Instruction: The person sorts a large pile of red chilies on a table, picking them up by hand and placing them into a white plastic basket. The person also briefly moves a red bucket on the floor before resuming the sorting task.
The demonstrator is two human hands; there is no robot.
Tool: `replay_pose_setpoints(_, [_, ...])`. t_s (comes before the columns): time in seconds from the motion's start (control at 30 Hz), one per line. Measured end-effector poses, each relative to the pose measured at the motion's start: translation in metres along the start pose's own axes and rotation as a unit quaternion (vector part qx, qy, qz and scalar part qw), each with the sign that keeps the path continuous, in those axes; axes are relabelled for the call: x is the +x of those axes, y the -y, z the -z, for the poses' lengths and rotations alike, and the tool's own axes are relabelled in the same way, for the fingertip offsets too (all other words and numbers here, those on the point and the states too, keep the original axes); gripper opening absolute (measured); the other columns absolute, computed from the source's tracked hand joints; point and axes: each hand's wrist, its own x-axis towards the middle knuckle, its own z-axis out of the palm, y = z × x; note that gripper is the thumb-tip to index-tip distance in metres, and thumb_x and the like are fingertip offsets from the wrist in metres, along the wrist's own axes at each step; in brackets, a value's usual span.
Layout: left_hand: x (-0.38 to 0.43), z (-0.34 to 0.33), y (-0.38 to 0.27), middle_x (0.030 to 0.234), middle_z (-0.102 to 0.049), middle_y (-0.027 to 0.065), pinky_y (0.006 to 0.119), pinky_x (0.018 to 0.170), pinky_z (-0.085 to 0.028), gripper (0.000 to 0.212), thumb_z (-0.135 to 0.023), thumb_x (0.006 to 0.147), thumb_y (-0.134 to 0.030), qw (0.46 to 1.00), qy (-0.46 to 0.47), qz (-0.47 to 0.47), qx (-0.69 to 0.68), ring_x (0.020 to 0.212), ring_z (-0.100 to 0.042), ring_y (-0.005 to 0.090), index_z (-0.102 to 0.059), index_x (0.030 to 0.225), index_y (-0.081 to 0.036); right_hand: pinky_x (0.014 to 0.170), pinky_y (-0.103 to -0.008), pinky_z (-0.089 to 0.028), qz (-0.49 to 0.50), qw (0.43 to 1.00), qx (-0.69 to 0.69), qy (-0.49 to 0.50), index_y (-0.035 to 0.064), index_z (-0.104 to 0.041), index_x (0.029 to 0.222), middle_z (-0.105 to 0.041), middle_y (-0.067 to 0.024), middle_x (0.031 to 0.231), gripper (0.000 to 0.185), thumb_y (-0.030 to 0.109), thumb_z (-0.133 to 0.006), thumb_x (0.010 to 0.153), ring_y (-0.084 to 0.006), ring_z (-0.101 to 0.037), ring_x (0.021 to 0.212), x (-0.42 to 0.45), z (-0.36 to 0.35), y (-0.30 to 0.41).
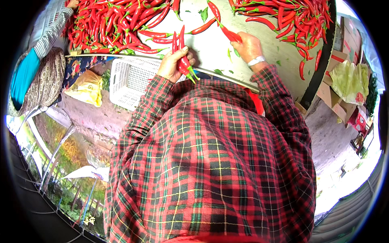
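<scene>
My left hand (169,66) grips a few red chili peppers (184,63), their green stems toward my body and their tips pointing away. In my right hand (249,47) is red chili pepper (230,34), stem end outward; whether there is more than one I cannot tell. Both hands are over the near part of a pale tabletop (264,65). Between and beyond them lie loose chili peppers (203,28) and a green leaf (204,14). A large heap of red chili peppers (106,25) covers the table's left side, and another heap (293,19) is at the far right.
Below the table edge, left of me, stands a white plastic crate (122,101) near a yellow plastic bag (88,89). Another person's checked sleeve (51,38) reaches the left heap. A dark rim (323,54) borders the table's right side, with cardboard boxes (334,106) beyond.
</scene>
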Motion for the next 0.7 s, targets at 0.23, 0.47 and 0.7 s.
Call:
replay_pose_setpoints(0.23, [0.0, -0.003, -0.001, 0.077, -0.054, 0.0091, 0.031, 0.066, -0.048, 0.02, -0.054, 0.088, -0.016, 0.999, -0.035, 0.005, 0.002, 0.071, -0.054, 0.0201, -0.052, 0.1, 0.0, 0.052, -0.0291, -0.044, -0.218, 0.912, 0.341, 0.07, 0.0013, -0.062, 0.091, -0.059, -0.0048, 0.066, 0.021, 0.017, -0.066, 0.077, -0.0145, -0.054, 0.056, -0.028, 0.026, -0.041])
replay_pose_setpoints(0.47, [0.0, -0.008, -0.003, 0.079, -0.054, 0.0099, 0.033, 0.069, -0.048, 0.018, -0.054, 0.087, -0.009, 1.0, -0.005, 0.008, -0.014, 0.073, -0.053, 0.0189, -0.051, 0.1, 0.003, 0.051, -0.0256, -0.04, -0.247, 0.911, 0.33, -0.023, -0.0004, -0.062, 0.091, -0.057, -0.0026, 0.068, 0.023, 0.017, -0.067, 0.076, -0.0106, -0.048, 0.054, -0.045, 0.04, -0.057])
replay_pose_setpoints(0.7, [0.004, -0.009, -0.002, 0.076, -0.054, 0.0095, 0.033, 0.067, -0.047, 0.018, -0.055, 0.086, -0.009, 1.0, -0.011, 0.005, 0.021, 0.07, -0.053, 0.0197, -0.052, 0.1, 0.002, 0.064, -0.0377, -0.047, -0.118, 0.964, 0.079, -0.225, 0.0056, -0.063, 0.088, -0.062, -0.014, 0.078, 0.023, 0.018, -0.07, 0.07, -0.0336, -0.059, 0.074, -0.001, 0.055, -0.047])
